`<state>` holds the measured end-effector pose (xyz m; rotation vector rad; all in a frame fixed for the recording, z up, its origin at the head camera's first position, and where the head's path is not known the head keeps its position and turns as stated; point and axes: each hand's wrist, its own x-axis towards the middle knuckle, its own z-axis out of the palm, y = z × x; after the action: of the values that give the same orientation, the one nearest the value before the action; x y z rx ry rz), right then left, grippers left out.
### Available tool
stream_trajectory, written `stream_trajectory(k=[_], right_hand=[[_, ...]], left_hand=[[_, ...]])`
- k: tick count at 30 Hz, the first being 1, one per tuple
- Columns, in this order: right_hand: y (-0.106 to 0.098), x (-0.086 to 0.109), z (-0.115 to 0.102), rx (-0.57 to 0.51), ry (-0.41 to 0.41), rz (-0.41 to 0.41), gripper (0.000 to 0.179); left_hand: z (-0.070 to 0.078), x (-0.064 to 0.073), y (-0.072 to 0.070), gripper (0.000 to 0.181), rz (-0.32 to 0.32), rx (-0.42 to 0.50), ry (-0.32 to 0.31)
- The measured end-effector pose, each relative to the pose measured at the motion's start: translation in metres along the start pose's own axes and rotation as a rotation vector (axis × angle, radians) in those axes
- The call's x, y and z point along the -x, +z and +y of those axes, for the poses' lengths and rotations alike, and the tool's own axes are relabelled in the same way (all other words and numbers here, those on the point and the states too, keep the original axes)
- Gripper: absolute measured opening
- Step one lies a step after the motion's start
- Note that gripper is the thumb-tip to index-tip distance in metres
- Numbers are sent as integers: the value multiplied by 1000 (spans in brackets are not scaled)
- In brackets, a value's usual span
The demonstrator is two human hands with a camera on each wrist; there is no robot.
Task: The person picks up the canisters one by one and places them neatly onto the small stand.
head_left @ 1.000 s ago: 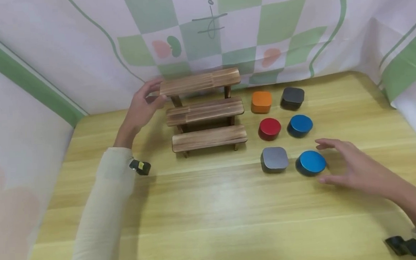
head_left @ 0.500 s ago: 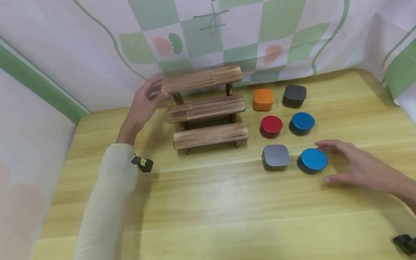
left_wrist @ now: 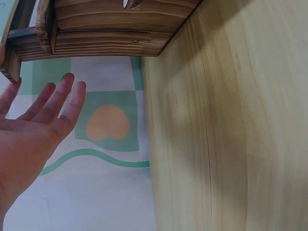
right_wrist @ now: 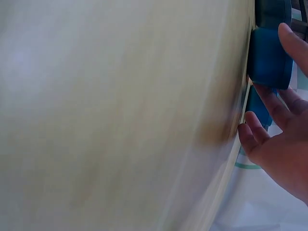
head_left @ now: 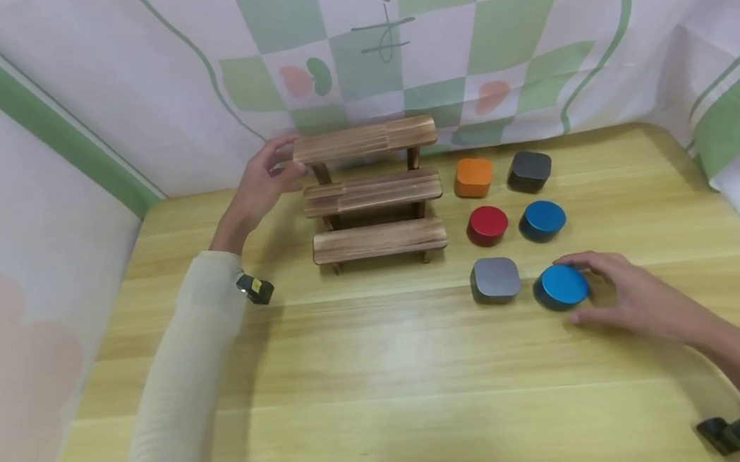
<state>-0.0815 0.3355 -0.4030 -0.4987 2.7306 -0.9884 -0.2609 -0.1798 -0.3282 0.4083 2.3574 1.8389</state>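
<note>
A three-step wooden display stand [head_left: 380,241] stands at the back of the table. My left hand [head_left: 262,188] holds the left end of its top step between thumb and forefinger. In the left wrist view, the other fingers of the left hand [left_wrist: 43,115] stretch out below the step. At the right, my right hand [head_left: 628,296] reaches around the near round blue tin [head_left: 560,285], thumb in front and fingers behind. The right wrist view shows the thumb and fingertips of the right hand [right_wrist: 284,134] right at the wall of the blue tin [right_wrist: 270,57], which sits on the table.
Left of that tin stands a square grey tin [head_left: 496,278]. Behind them are a round red tin [head_left: 487,224], another blue tin [head_left: 542,219], a square orange tin [head_left: 473,175] and a square black tin [head_left: 529,169]. A patterned cloth [head_left: 429,51] hangs behind the table [head_left: 379,386].
My right thumb and fingers have drawn in closer around the near blue tin. The left hand stays at the stand. The whole head view shifts slightly.
</note>
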Motion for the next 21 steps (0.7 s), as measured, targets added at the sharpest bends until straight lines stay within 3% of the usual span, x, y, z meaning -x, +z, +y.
stream_trajectory(k=[15,21], right_hand=[[-3,-5,-2,71,-6,31,62],[-11,-8,-12,6,-21,68,61]], left_hand=[[-2,-1,3,58,19,19,-34],[-2,-1,4,59,18,2,-36]])
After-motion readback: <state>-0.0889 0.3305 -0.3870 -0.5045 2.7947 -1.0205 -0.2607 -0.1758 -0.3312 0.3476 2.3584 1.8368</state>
